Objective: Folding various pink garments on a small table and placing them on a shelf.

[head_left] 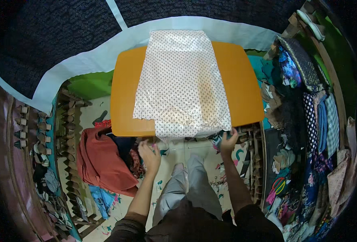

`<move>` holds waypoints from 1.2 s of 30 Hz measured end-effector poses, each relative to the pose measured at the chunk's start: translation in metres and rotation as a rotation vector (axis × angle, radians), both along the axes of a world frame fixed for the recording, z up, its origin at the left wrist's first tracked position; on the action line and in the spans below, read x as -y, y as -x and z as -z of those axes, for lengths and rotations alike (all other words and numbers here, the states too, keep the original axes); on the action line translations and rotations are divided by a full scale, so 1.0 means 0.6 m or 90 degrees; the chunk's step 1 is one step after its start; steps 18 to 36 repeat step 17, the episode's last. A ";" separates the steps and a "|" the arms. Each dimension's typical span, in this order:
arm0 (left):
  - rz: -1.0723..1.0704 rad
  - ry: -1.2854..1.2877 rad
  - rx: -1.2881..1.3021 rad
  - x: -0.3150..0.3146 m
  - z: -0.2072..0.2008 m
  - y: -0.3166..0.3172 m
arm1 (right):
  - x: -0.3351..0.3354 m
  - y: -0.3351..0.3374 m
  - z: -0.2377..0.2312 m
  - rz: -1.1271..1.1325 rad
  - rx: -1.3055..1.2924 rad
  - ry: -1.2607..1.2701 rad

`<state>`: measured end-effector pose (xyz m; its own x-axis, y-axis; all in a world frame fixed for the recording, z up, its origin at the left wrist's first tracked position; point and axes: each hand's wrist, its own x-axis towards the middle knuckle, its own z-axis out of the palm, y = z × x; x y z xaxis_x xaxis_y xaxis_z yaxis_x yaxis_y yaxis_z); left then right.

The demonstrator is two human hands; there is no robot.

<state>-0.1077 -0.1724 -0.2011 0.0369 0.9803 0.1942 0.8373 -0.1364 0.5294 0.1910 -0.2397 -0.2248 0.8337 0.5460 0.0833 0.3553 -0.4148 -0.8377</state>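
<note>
A white cloth with a small dark print (178, 76) lies lengthwise over an orange table (243, 84), its near end hanging past the front edge. A brownish patch shows through along its right side. My left hand (149, 156) is just below the table's front edge, left of the hanging cloth, holding nothing, with its fingers apart. By the cloth's near right corner is my right hand (228, 143), thumb and fingers spread. Whether its fingertips touch the cloth cannot be made out.
A rust-red cloth (101, 161) is heaped left of the table. Wooden racks (69, 137) flank the floor on both sides. Folded fabrics (323, 125) pile up at the right, with scissors (278, 185) among them. A dark patterned curtain (73, 36) with a white border hangs behind the table.
</note>
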 end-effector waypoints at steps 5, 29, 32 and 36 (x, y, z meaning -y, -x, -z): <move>0.066 0.089 0.175 -0.007 0.073 -0.023 | -0.043 0.051 0.015 0.039 -0.219 -0.200; 0.123 0.506 0.514 0.030 -0.053 -0.013 | 0.041 0.005 -0.060 -0.375 -0.814 0.008; 0.123 0.506 0.514 0.030 -0.053 -0.013 | 0.041 0.005 -0.060 -0.375 -0.814 0.008; 0.123 0.506 0.514 0.030 -0.053 -0.013 | 0.041 0.005 -0.060 -0.375 -0.814 0.008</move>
